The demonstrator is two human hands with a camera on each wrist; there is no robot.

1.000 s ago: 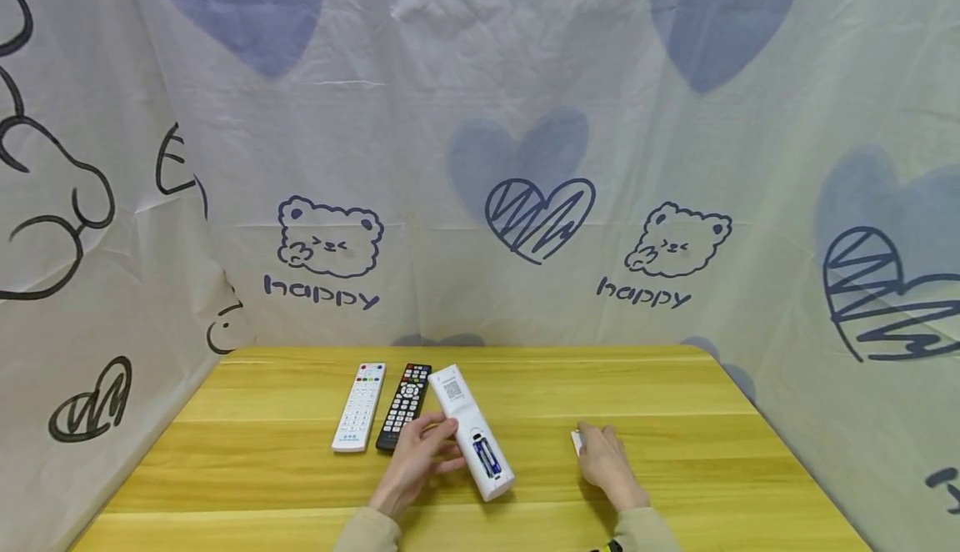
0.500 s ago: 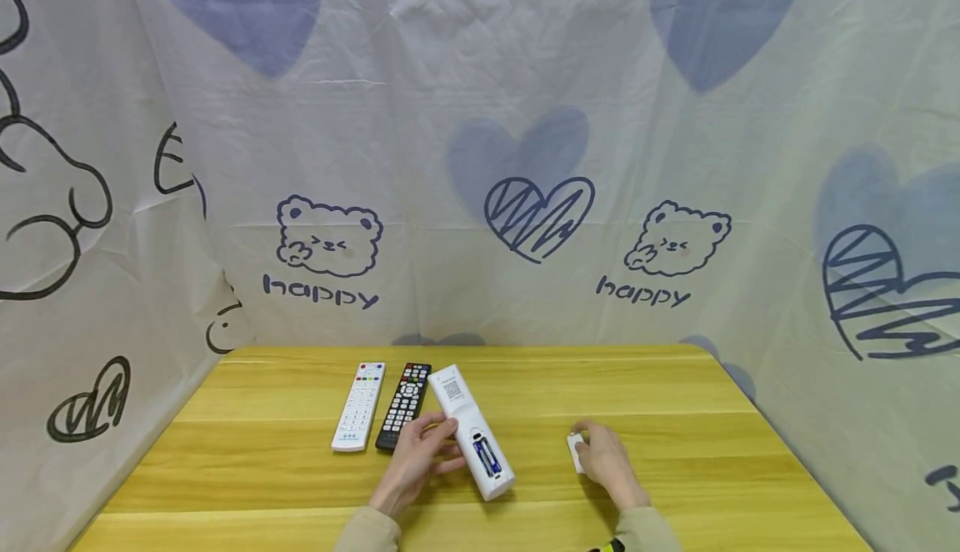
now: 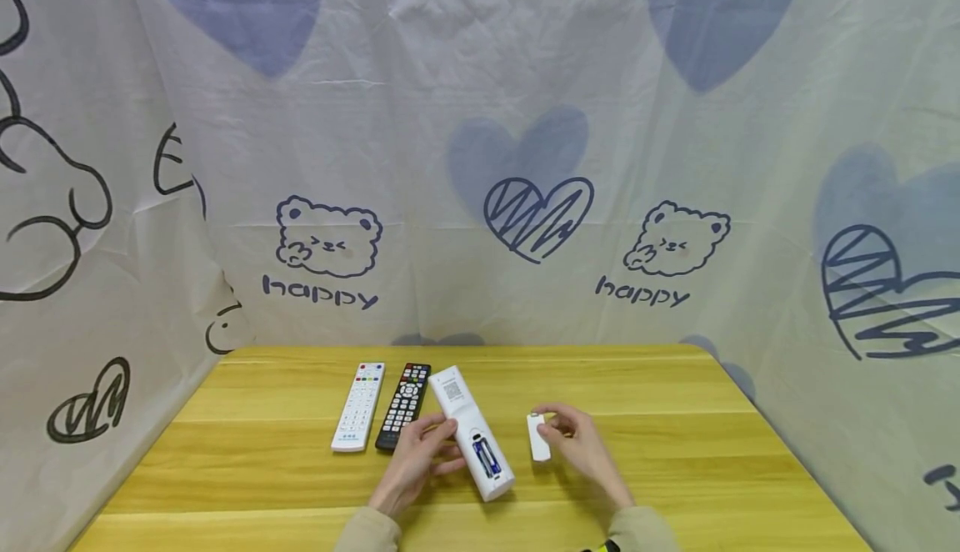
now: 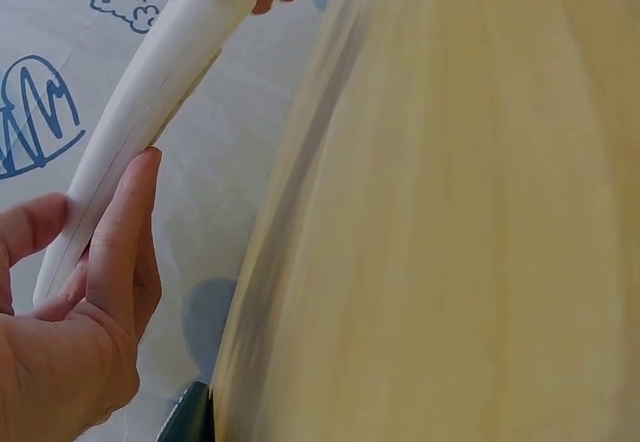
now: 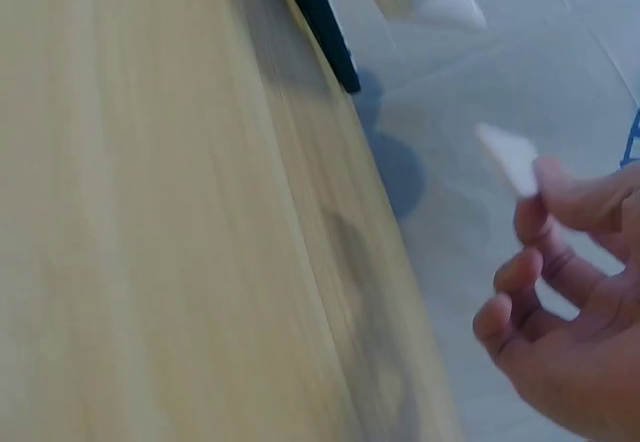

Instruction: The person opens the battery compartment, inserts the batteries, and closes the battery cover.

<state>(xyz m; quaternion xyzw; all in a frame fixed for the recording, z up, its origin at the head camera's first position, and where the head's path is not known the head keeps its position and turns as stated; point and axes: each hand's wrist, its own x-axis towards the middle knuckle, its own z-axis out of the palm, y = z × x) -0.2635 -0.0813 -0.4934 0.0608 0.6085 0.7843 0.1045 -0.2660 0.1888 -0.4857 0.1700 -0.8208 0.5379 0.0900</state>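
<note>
A white remote control [image 3: 468, 427] is tilted back side up in my left hand [image 3: 415, 459], held between thumb and fingers along its left edge. Its battery compartment lies uncovered, with blue batteries [image 3: 486, 457] inside. To the right, my right hand [image 3: 585, 450] pinches a small white battery cover [image 3: 537, 438] between thumb and fingers, apart from the remote. In the left wrist view the same remote [image 4: 140, 112] shows from its side. The right wrist view shows the cover [image 5: 510, 160], blurred, at the fingertips above the table.
A white remote with its buttons up [image 3: 358, 408] and a black remote [image 3: 405, 402] lie side by side on the wooden table [image 3: 660, 385], left of the held remote. A printed cloth [image 3: 480, 310] hangs behind the table.
My right hand has brought the battery cover up and left, closer to the held remote, so more of the cover shows. My left hand and its remote have stayed nearly still.
</note>
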